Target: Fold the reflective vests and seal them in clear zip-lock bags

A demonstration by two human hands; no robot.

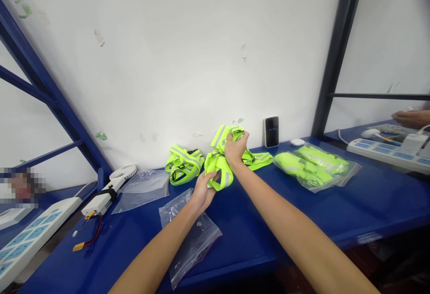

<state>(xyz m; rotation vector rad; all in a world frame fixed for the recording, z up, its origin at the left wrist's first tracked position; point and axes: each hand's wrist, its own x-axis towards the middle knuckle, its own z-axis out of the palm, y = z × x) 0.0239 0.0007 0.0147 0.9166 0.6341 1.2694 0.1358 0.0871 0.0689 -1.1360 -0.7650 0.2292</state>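
Note:
A neon yellow reflective vest with grey stripes lies bunched on the blue table near the wall. My right hand is closed on its upper part. My left hand grips its lower end with curled fingers. Under my left forearm lies an empty clear plastic bag. A second folded vest rests just left of the one I hold.
Bagged vests lie to the right. A second empty bag, a small white fan and a power strip sit at the left. A dark phone leans on the wall. Another person's hand shows at far right.

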